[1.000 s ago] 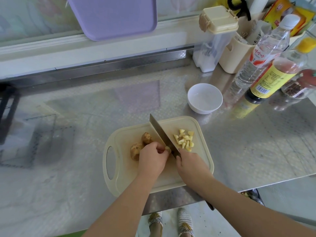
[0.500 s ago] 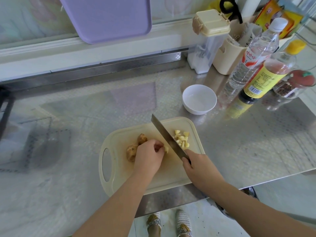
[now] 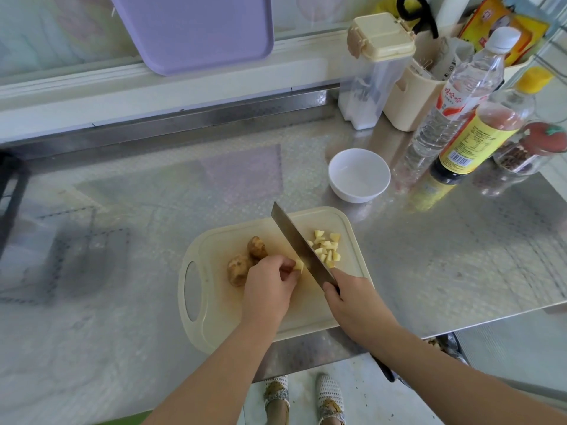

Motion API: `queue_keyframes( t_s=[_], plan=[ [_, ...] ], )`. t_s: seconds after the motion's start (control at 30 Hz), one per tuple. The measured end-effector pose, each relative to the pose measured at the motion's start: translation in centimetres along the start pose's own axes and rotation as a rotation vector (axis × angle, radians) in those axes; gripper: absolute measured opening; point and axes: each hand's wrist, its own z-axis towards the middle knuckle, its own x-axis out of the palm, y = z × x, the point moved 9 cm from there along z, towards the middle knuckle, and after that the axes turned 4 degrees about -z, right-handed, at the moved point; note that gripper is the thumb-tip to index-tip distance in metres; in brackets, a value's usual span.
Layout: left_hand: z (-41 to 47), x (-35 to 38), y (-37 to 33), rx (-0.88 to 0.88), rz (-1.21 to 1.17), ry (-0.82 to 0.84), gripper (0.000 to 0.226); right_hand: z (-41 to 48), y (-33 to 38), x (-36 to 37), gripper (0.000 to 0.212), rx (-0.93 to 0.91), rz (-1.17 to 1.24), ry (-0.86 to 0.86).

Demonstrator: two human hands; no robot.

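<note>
A cream cutting board (image 3: pixel 214 320) lies on the steel counter near its front edge. My left hand (image 3: pixel 268 288) pinches a small pale ginger piece (image 3: pixel 298 265) against the board. Behind that hand lie two brown knobs of unpeeled ginger (image 3: pixel 245 262). My right hand (image 3: pixel 356 305) grips the handle of a knife (image 3: pixel 299 245), whose blade stands on edge right beside the held piece. A small heap of chopped yellow pieces (image 3: pixel 326 248) lies to the right of the blade.
A white bowl (image 3: pixel 359 174) stands just behind the board. Bottles (image 3: pixel 457 96), a spice jar (image 3: pixel 527 151) and cream containers (image 3: pixel 377 69) crowd the back right. A purple board (image 3: pixel 196 29) leans on the wall. The counter's front edge runs just below the cutting board.
The knife blade has shifted slightly right and my right hand has drawn back along the handle. The view has drifted; my left hand keeps its pinch on the ginger piece.
</note>
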Motion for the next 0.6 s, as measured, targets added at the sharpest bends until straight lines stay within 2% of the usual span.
queue_keyframes(
  t_s=[0.27,0.4,0.6],
  plan=[
    [-0.7,0.3,-0.4,0.079,-0.011,-0.015,0.01,-0.2,-0.3,-0.5,0.023,-0.009,-0.004,-0.001],
    [-0.7,0.5,-0.5,0.068,-0.015,-0.01,0.018,-0.1,-0.6,-1.0,0.024,-0.011,-0.003,-0.004],
    [0.5,0.1,-1.2,0.033,0.069,0.035,0.016,-0.2,-0.7,-1.2,0.024,-0.012,-0.008,0.014]
  ],
)
